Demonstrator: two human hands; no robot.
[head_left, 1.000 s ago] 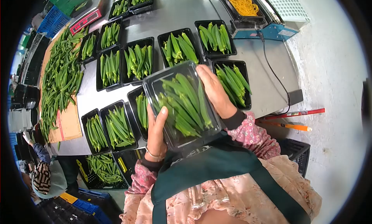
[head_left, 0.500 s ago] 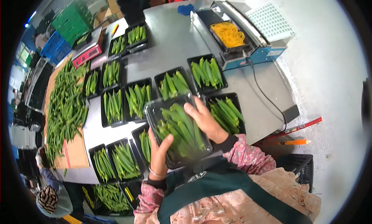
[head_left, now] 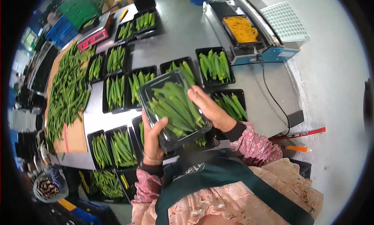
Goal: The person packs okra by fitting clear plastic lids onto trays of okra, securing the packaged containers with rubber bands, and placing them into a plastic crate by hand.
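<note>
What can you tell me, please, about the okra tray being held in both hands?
The okra tray is a black, plastic-looking rectangular tray under a clear glossy cover, packed with green pods lying roughly parallel. It is held tilted above the filled trays on the steel table. The left hand grips its near-left corner; the right hand lies over its right side.

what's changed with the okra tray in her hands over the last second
The lidded okra tray has tilted a little, its far end swinging leftward, and the right hand has slid from the tray's right edge onto the clear lid. The left hand still grips the near-left corner. Both hands kept hold throughout; the open trays on the table lie as before.
</note>
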